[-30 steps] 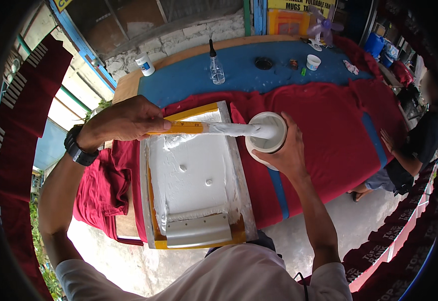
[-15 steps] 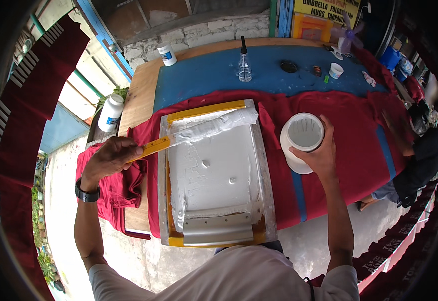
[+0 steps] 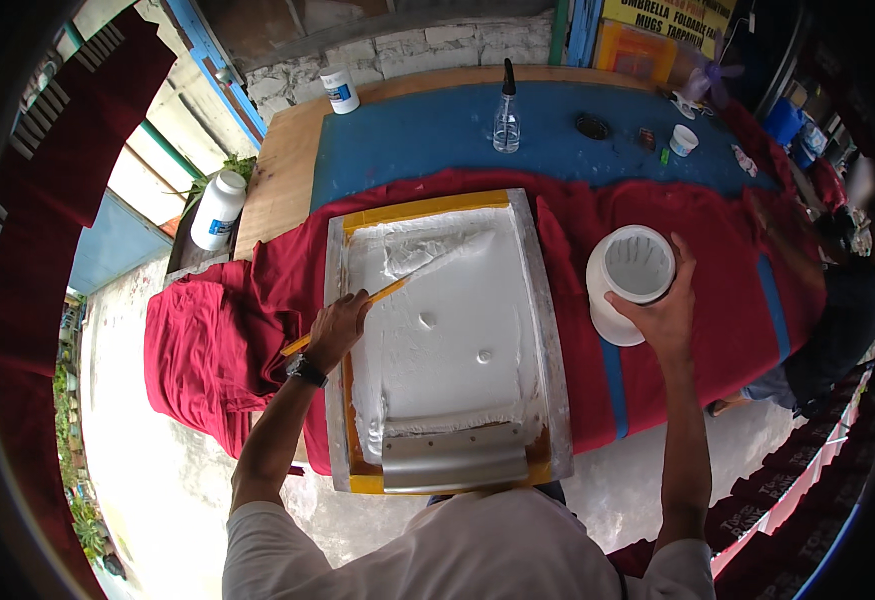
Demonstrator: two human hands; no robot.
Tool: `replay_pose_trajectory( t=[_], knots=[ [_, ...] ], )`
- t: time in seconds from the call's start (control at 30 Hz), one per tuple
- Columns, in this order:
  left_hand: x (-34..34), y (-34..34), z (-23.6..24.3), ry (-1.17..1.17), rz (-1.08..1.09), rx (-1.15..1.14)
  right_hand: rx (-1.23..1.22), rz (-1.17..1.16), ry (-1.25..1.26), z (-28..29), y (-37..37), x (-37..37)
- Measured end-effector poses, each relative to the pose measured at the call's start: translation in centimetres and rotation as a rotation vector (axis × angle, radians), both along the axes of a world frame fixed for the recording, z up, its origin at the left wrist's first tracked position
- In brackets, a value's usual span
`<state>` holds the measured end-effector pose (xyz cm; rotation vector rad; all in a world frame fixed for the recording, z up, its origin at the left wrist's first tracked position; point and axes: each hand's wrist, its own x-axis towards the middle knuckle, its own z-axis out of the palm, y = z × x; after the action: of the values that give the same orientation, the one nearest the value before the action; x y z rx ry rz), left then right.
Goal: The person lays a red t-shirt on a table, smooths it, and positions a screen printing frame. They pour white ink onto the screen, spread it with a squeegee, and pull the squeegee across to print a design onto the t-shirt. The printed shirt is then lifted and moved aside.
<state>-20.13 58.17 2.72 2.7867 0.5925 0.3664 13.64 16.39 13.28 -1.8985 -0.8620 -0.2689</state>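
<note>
My left hand (image 3: 337, 330) grips a yellow ruler (image 3: 384, 292), its far end coated white and down in the ink near the top of the screen frame (image 3: 557, 400). White ink (image 3: 437, 385) covers much of the screen, with two small lumps in it, and a metal squeegee (image 3: 454, 465) lies at the near end. My right hand (image 3: 665, 320) is closed around a white plastic tub (image 3: 605, 300), its opening upward and white residue inside, over the red fabric (image 3: 717, 360) right of the frame.
Red cloth (image 3: 197, 360) is bunched at left. A white jug (image 3: 219, 210) stands beyond it. Squeeze bottle (image 3: 506, 125), small cup (image 3: 684, 140) and white jar (image 3: 338, 90) stand at the back of the table (image 3: 407, 145). A co-worker (image 3: 827, 310) is at right. Red fabric hangs at both sides.
My left hand has taken the ruler from over the tub, leftward and then down into the screen's ink. The tub in my right hand has moved rightward relative to the frame.
</note>
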Motion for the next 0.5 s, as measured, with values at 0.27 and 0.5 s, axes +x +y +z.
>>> replay_pose_trajectory(
  t=[0.27, 0.5],
  knots=[
    [-0.22, -0.16, -0.47, 0.002, 0.052, 0.027, -0.038, -0.007, -0.012, 0.18, 0.31, -0.27],
    [-0.41, -0.3, 0.14, -0.003, 0.081, 0.013, -0.059, -0.022, -0.01, 0.18, 0.84, -0.29]
  ],
)
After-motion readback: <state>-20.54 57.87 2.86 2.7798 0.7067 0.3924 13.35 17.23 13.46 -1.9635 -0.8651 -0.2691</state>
